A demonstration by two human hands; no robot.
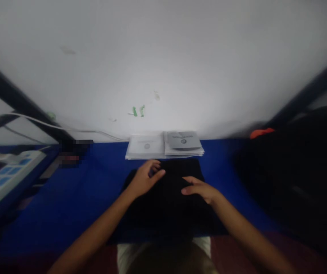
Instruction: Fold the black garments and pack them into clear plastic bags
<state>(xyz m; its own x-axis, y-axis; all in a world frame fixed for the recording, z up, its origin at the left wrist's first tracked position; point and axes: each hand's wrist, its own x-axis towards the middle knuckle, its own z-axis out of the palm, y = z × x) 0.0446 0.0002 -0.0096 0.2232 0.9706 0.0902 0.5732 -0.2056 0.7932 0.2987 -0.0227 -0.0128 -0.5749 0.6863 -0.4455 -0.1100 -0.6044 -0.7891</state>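
Observation:
A dark black cloth-like item [174, 201] lies on the blue surface in front of me, its folds lost in shadow. My left hand [149, 177] rests over its upper left part, fingers loosely bent and the thumb held apart from them. On the right side of the black item, my right hand [199, 188] points inward, with a gap between thumb and index finger; its other fingers are mostly hidden. Beyond my hands, two low stacks of white printed booklets or papers, a left stack [144, 148] and a right stack [183, 142], lie side by side against the wall.
A white power strip [6, 177] with blue sockets is at the left. A pale cable [94, 131] runs along the white wall [163, 68]. To the right stands a large dark bulk [300, 171] with an orange-red piece [262, 133]. Blue cover [74, 205] spreads beneath.

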